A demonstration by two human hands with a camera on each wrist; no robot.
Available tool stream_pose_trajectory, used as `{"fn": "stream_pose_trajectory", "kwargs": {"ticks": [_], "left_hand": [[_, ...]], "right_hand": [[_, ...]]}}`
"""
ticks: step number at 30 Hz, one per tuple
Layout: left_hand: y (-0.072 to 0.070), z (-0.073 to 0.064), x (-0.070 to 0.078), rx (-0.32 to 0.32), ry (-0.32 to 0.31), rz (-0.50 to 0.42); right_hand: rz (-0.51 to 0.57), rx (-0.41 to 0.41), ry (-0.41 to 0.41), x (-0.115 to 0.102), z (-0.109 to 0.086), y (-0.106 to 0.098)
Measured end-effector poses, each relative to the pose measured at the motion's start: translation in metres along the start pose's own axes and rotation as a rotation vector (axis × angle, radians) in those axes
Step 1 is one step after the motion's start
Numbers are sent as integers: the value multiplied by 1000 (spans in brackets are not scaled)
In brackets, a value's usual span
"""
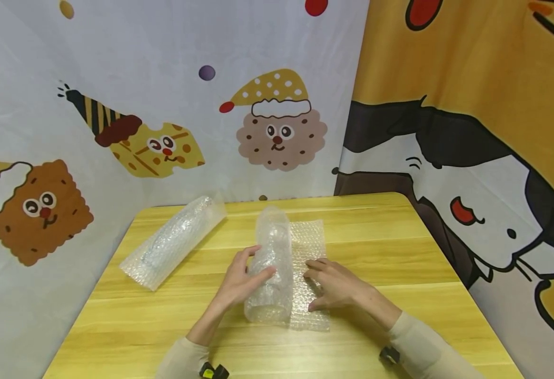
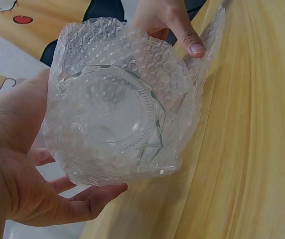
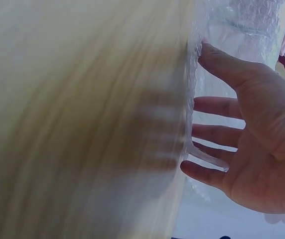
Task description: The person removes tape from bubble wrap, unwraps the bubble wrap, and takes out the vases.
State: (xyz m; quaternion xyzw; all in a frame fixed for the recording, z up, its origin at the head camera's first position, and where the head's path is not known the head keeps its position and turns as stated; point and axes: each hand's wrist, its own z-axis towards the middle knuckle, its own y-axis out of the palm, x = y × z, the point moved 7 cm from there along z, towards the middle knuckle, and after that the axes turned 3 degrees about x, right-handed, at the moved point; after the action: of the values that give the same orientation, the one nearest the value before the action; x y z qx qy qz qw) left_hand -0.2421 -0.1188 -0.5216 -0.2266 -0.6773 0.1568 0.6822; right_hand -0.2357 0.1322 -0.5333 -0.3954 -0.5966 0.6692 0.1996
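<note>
In the middle of the table lies a roll of bubble wrap (image 1: 275, 247) around a clear glass vessel. Its round, ridged glass end (image 2: 113, 112) shows through the plastic in the left wrist view. My left hand (image 1: 240, 280) holds the roll from its left side, thumb across the top and fingers along the side. To the right, a flat flap of the bubble wrap (image 1: 307, 237) spreads on the table. My right hand (image 1: 337, 285) rests its spread fingertips and thumb on that flap, beside the roll.
Another bubble-wrapped bundle (image 1: 177, 239) lies slantwise at the back left of the wooden table (image 1: 391, 242). Behind the table hangs a cloth (image 1: 163, 63) printed with cartoon figures, and more printed cloth (image 1: 400, 63) stands on the right.
</note>
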Motion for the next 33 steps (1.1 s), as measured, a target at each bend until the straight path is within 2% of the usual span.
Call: {"fn": "stream_pose_trajectory", "kwargs": {"ticks": [21, 27, 33], "left_hand": [[28, -4, 16, -18, 16, -12], [27, -5, 13, -13, 10, -10], [24, -4, 8, -37, 15, -39]], "right_hand": [[62, 12, 36, 27, -25, -10], [78, 8, 34, 28, -27, -9], [69, 7, 33, 28, -27, -10]]}}
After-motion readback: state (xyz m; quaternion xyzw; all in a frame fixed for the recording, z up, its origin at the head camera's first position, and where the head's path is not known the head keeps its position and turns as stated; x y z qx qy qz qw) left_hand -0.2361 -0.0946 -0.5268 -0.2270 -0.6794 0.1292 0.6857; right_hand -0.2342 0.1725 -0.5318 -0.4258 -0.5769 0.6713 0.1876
